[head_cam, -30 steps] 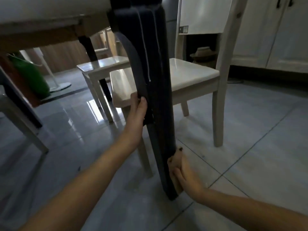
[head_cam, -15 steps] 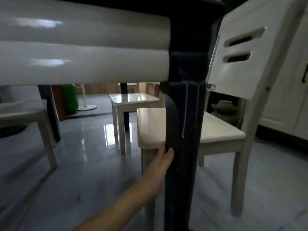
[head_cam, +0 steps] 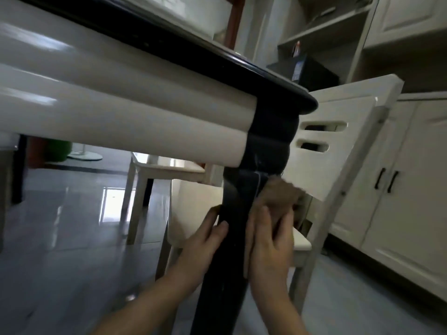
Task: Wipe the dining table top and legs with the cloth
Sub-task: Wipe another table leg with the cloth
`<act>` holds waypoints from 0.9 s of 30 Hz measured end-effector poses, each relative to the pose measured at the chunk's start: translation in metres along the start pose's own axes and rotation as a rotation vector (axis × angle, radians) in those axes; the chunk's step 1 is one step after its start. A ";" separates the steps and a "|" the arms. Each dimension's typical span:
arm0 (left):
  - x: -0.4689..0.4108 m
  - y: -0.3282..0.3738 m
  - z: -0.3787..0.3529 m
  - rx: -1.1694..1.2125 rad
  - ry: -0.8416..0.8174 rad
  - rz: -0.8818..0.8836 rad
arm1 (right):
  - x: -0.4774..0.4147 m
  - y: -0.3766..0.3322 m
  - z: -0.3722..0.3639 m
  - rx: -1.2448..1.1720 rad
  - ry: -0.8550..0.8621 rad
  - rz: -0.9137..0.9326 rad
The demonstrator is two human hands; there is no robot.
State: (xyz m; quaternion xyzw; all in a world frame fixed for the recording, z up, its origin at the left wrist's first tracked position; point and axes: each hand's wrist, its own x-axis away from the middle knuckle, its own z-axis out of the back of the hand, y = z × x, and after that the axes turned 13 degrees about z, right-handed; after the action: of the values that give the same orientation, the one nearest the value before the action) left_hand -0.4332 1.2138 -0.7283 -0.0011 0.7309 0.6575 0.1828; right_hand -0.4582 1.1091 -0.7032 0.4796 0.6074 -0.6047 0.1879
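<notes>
Near-black wood: table leg (head_cam: pixel 232 250), long axis running from the corner of the table top (head_cam: pixel 266 78) down toward the floor (head_cam: pixel 60 250), slanted in this tilted view with the lower end toward the bottom left. Cut off by the bottom edge, so foot hidden. Streaked with thin pale drip lines just under the bulged head.

Tan cloth (head_cam: pixel 278 192), bunched and blurred, on the leg's right face just below that bulge, touching the wood. Pinned there by the right hand (head_cam: pixel 268 243): fingers (head_cam: pixel 286 221) nearly straight, pointing up along the leg, slightly apart, laid flat over the cloth's lower part. Left hand (head_cam: pixel 205 240) on the opposite side at about the same height, fingers curled round the leg's left edge, thumb on the front face.

Glossy white apron (head_cam: pixel 121 122) meeting the leg from the left, under the dark rounded rim of the top. White chair (head_cam: pixel 338 153) close behind and to the right of the leg, seat tucked near it, little gap on that side. More open tile to the left, as far as a second chair (head_cam: pixel 154 170) farther back. Cabinet doors (head_cam: pixel 399 201) along the right wall, well apart from the leg.
</notes>
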 end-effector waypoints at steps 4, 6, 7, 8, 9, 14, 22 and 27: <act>0.000 0.000 0.004 -0.012 -0.009 -0.012 | -0.003 0.007 -0.003 -0.050 0.098 -0.013; -0.001 -0.001 0.006 0.005 -0.024 -0.005 | 0.014 0.011 -0.004 0.039 0.078 -0.013; 0.000 0.000 0.006 0.010 -0.037 -0.005 | 0.020 0.012 -0.005 0.079 0.052 -0.013; 0.000 0.003 0.007 0.017 -0.046 -0.004 | 0.022 0.010 -0.006 0.106 0.023 -0.001; 0.001 0.005 0.008 0.026 -0.067 -0.008 | 0.020 0.008 -0.007 0.119 -0.003 0.016; 0.002 0.006 0.011 0.034 -0.043 -0.020 | -0.027 -0.017 -0.007 0.139 0.023 0.028; -0.003 0.000 0.009 0.065 -0.064 0.065 | -0.030 -0.024 -0.013 -0.047 0.001 -0.113; -0.005 0.001 0.007 0.077 -0.048 0.144 | -0.044 -0.033 -0.020 -0.029 0.032 -0.054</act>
State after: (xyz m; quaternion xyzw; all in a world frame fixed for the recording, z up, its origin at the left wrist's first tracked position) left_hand -0.4271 1.2200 -0.7263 0.0745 0.7492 0.6402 0.1525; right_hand -0.4579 1.1179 -0.6455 0.4701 0.6317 -0.5929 0.1687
